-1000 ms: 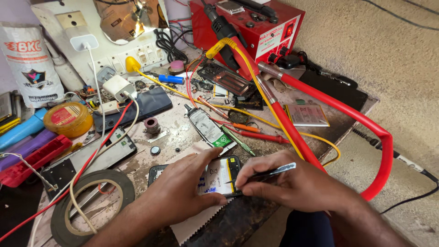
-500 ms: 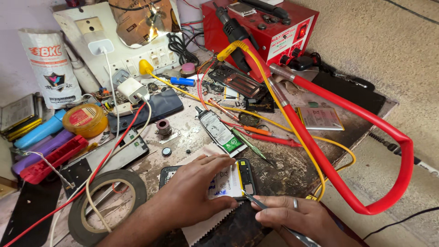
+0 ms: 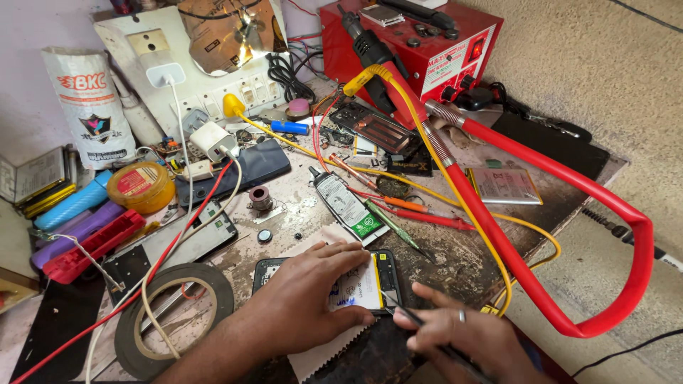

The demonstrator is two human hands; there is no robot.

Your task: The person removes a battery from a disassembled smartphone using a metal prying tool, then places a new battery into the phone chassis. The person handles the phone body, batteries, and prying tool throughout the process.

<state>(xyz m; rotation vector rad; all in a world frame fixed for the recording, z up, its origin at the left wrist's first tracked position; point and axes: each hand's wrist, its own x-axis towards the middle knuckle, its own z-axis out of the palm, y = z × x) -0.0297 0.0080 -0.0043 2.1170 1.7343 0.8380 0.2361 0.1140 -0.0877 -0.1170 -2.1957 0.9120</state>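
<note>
You have two hands, left [image 3: 302, 299] and right [image 3: 455, 338], one opened phone [image 3: 380, 274], one tape roll [image 3: 174, 316], one red station [image 3: 420, 43], two screwdrivers [image 3: 398, 227].

Red hot-air station [image 3: 427, 43], tape roll [image 3: 174, 316]

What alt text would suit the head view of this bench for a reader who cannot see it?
On a cluttered repair bench, the left hand presses down on an opened phone with its battery showing, while the right hand holds a thin dark tool at the phone's lower edge. A thick red hose, a red station box, a tape roll and cables lie around them.
</note>
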